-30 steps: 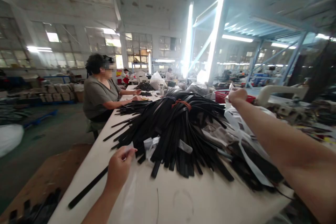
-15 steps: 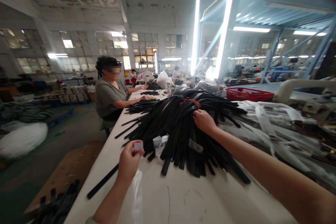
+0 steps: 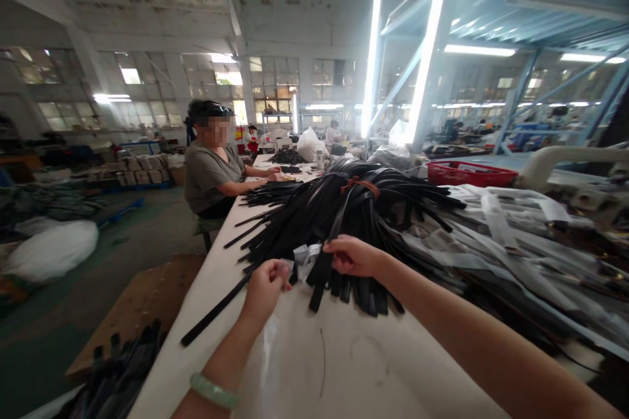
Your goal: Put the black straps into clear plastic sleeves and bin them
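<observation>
While one end of a flat black strap [image 3: 319,281] is pinched shut between the thumb and fingers of the right hand [image 3: 351,255], at the near edge of a large heap of matching black straps [image 3: 373,209], a small translucent plastic sleeve [image 3: 285,268] is clamped in the closed fingertips of the left hand [image 3: 265,285], just beside the strap's tip. The two are held close together and low over the long white table [image 3: 344,366], a hold that seems suited to singling one strap out from its neighbours. A crumpled scrap of white plastic [image 3: 307,254] is seen between the hands, and a pale green bangle [image 3: 213,391] is worn on the left wrist. The heap is bound near its top by an orange band [image 3: 361,184], apparently so that the straps are kept in one bundle, their loose ends fanned toward the camera. A single long black strap [image 3: 216,308] is laid apart along the table's left edge. Clear plastic wrappings [image 3: 515,222] are piled to the right, with a red plastic basket [image 3: 469,173] behind them. Farther up the table, a seated co-worker in a grey shirt [image 3: 211,173] is occupied with more straps.
</observation>
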Motion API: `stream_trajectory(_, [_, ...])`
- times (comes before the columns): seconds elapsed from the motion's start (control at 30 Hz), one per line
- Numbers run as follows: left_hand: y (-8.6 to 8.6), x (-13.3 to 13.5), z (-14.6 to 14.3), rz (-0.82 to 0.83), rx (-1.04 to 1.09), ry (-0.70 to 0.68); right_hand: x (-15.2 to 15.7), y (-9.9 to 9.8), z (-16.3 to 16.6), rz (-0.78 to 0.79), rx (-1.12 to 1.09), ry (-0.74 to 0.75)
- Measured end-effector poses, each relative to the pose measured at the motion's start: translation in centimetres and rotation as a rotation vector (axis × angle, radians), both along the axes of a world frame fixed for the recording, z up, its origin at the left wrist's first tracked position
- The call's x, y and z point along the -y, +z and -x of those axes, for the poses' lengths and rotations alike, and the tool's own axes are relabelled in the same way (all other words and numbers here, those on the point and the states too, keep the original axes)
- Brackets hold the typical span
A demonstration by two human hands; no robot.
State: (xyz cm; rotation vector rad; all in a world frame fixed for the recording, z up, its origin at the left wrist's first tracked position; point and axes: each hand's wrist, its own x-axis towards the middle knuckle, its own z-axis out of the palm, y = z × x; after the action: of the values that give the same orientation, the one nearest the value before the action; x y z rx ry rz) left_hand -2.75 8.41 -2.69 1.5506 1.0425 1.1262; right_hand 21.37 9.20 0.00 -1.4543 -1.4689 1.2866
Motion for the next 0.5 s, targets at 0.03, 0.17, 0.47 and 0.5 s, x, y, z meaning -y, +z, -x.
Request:
stream_trajectory(0.03, [-0.1,0.1,-0.2,0.020,0.005,-0.024,1.3,-0.7,0.2,0.028,-0.025,0.072])
stream_trajectory(0.17, [-0.6,0.8,-0.9,0.081,0.017,-0.091,3.8,-2.9,0.6,0.007,-0.132,0.273])
stream_trajectory(0.47, [-0.5,1.5,-1.7,0.194,-0.034,-0.134,4.6,-3.0,1.7,-0.290,-0.291,-0.012])
stream_trajectory(0.5, [-0.4,1.8,-2.0,0.212,-0.042,-0.149,4.9,-3.0,1.6,-0.305,-0.294,-0.021])
